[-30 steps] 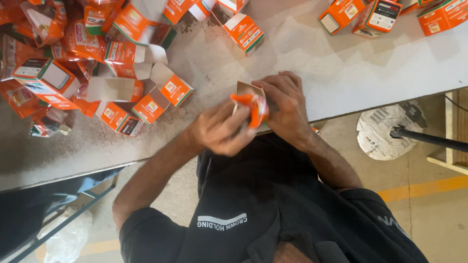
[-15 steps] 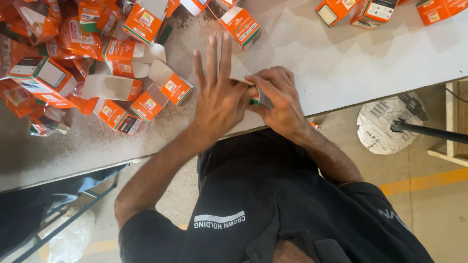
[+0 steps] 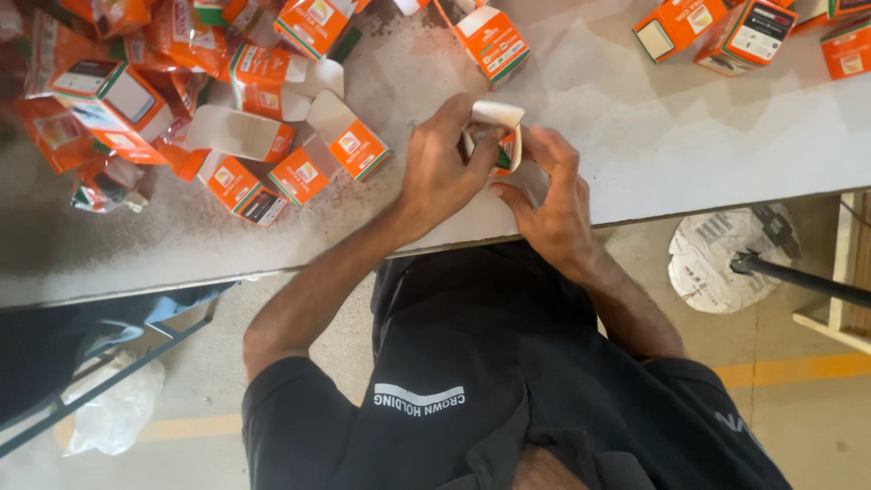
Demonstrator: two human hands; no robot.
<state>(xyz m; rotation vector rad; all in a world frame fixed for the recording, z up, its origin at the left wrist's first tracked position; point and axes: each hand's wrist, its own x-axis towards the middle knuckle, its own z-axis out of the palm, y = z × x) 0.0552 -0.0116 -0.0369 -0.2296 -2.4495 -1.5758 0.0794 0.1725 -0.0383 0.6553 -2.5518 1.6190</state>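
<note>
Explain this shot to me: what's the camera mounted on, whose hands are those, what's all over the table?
The camera sits on a person's head and looks straight down, so you see their own arms and dark shirt from above. No machine is involved, just two bare hands. The left hand and right hand meet over the table edge and together hold one small orange and white carton, its white flap open. On the grey table, a heap of similar orange cartons lies to the person's left, many with open flaps. One more carton stands ahead of the hands, and several others lie to the right.
</note>
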